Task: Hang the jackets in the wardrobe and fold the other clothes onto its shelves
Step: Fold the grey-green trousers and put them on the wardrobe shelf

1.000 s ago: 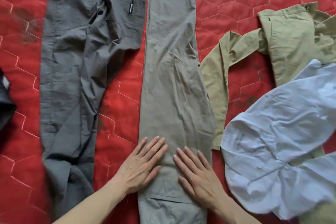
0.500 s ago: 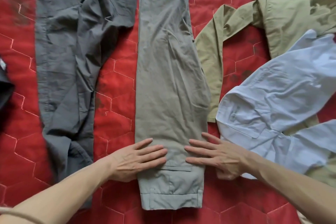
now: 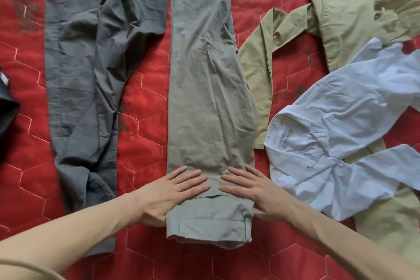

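A red quilt (image 3: 145,107) with hexagon stitching carried all the garments. Dark grey trousers (image 3: 91,70) lay flat at the left, apart from the khaki trousers (image 3: 204,98), which lay lengthwise at centre, legs stacked. An olive jacket (image 3: 341,13) lay crumpled at upper right, one sleeve touching the khaki trousers. A white shirt (image 3: 336,143) overlapped the jacket at the right. A dark item (image 3: 6,109) showed at the left edge. The left hand (image 3: 168,193) and right hand (image 3: 256,191) pressed flat on the khaki trousers near their near end, fingers (image 3: 195,179) straight and extended, gripping nothing.
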